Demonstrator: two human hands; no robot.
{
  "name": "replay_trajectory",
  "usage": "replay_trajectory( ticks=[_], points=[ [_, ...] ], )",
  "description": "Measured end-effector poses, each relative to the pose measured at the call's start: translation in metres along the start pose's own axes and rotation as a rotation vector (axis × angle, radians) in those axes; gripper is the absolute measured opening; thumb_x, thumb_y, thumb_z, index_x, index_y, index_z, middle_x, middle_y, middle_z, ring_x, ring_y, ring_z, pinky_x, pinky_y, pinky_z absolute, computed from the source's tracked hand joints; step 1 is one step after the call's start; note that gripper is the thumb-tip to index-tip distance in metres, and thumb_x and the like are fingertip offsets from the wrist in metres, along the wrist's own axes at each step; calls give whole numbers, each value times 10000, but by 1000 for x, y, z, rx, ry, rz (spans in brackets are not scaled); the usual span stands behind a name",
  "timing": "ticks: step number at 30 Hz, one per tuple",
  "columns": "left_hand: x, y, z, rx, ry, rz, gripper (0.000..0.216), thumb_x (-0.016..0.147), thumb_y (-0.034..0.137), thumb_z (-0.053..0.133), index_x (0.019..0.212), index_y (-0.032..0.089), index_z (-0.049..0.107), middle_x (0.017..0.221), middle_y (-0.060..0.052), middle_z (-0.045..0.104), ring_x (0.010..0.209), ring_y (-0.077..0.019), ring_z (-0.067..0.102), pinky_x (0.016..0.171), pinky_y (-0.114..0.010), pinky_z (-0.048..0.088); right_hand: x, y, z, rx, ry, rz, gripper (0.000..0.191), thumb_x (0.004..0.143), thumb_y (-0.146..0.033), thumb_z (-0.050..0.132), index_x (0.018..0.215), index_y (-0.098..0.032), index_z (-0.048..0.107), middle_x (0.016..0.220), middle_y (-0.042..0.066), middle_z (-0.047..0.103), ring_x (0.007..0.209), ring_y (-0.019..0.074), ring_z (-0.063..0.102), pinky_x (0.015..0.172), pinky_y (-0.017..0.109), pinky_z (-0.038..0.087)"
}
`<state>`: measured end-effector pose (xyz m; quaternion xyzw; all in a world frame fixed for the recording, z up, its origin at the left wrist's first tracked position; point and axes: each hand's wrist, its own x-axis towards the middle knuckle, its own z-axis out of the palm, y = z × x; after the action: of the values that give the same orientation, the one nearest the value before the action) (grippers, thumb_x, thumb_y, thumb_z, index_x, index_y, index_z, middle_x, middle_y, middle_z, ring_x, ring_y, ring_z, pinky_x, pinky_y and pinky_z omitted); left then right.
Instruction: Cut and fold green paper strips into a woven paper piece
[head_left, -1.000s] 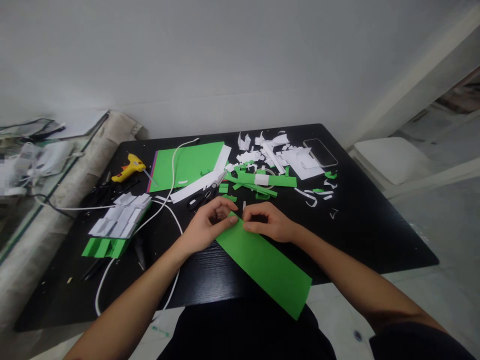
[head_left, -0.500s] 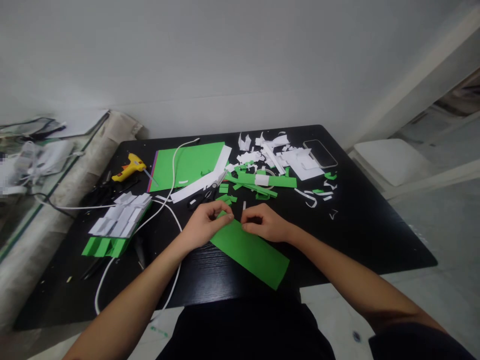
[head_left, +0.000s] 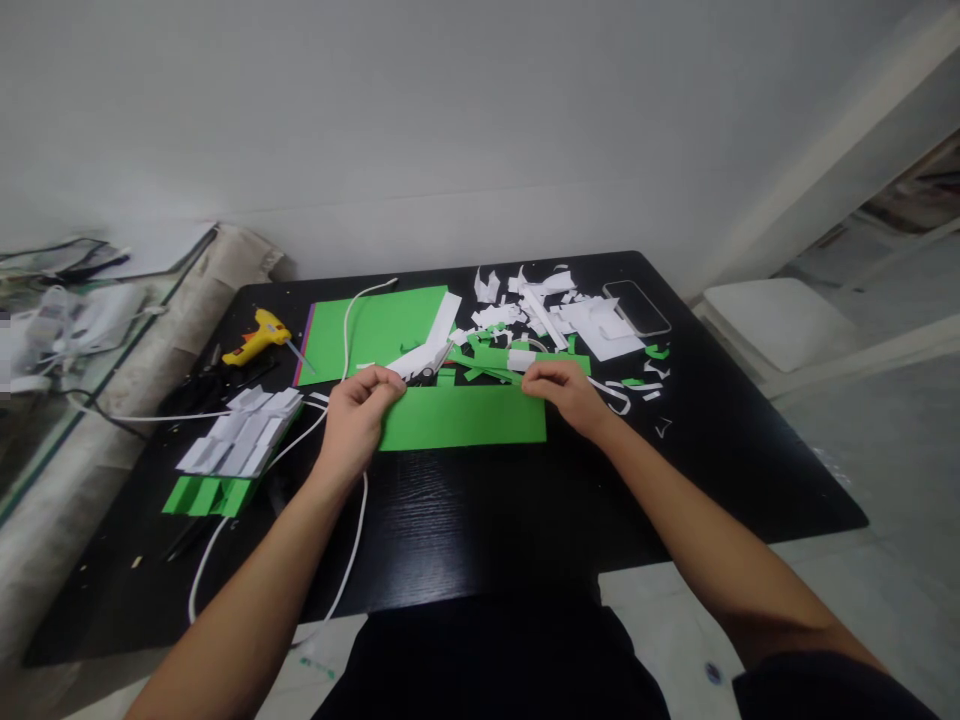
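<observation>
A long green paper strip (head_left: 461, 418) stretches level between my two hands above the black table. My left hand (head_left: 360, 410) pinches its upper left corner between thumb and fingers. At the upper right corner my right hand (head_left: 564, 390) grips the same strip, fingers closed. Just behind the strip lie scissors (head_left: 427, 374), mostly covered, and a heap of green strips (head_left: 559, 364) with a white piece around one. Further left rests a folded white paper piece (head_left: 244, 430) on top of pleated green paper (head_left: 206, 495).
A yellow glue gun (head_left: 259, 337) lies left of a large green sheet (head_left: 375, 325). White paper scraps (head_left: 540, 300) spread over the back, near a phone-shaped outline (head_left: 637, 307). A white cable (head_left: 360, 535) loops across the table's left part (head_left: 465, 540).
The green strip has swung from slanted to level and moved away from me. My left hand has shifted left and my right hand to the right, up to the strip's other end.
</observation>
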<state>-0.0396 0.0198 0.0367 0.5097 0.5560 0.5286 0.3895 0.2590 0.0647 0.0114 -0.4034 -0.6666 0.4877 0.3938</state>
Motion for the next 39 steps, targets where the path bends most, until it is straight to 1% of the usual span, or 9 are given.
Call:
replay_trajectory(
  ticks=[2,4,7,10,16,23,27,32,39],
  points=[
    [-1,1,1,27,-132,2,141,766,312,708,690,196,682,599,21,576,548,-122,455,521,-247,346,2,3,-1,74,167,37,203,836,-395,727,720,-231,697,737,5,627,734,199,556,732,376,467],
    [-3,2,2,67,-329,-14,154,787,330,723,716,195,700,606,13,599,540,-121,476,510,-244,355,1,4,2,150,233,106,207,821,-422,769,756,-230,726,777,16,651,770,213,596,740,382,491],
    [-8,0,8,96,-568,-110,163,808,342,749,794,185,710,635,2,655,527,-121,545,509,-244,421,-1,3,9,198,103,209,248,781,-451,831,763,-216,755,759,24,671,726,209,612,688,365,489],
    [-15,-6,19,66,-641,-199,178,831,344,734,856,173,689,686,-21,709,543,-134,621,542,-264,508,-7,-1,21,191,-70,253,282,761,-460,867,773,-196,768,744,31,690,685,195,616,650,339,468],
    [-27,-18,35,160,-605,-103,155,881,335,678,907,183,678,636,41,603,518,-112,556,508,-228,424,-15,-2,44,120,-171,206,308,784,-482,848,779,-189,749,674,-5,632,619,156,549,589,293,408],
    [-29,-16,37,217,-600,-5,141,868,318,645,819,187,662,607,63,502,561,-116,458,558,-241,360,-18,-1,51,97,-190,178,269,832,-458,790,792,-193,761,693,2,662,635,158,561,602,294,427],
    [-26,-14,33,217,-604,-19,127,847,299,629,791,186,646,625,48,516,583,-127,465,575,-257,357,-12,-1,37,169,-88,208,257,782,-453,852,802,-204,792,754,25,726,703,191,635,666,331,484],
    [-21,-11,26,194,-599,-19,140,830,304,641,764,181,651,627,31,532,580,-132,477,578,-273,361,5,5,-8,204,142,213,224,736,-413,890,782,-212,803,826,40,749,788,209,677,796,410,539],
    [-15,-4,14,85,-573,-54,92,753,250,647,689,188,626,561,38,531,495,-107,455,510,-255,329,16,11,-36,457,409,285,275,653,-347,929,649,-194,701,711,22,668,669,173,612,646,340,529]
  ],
)
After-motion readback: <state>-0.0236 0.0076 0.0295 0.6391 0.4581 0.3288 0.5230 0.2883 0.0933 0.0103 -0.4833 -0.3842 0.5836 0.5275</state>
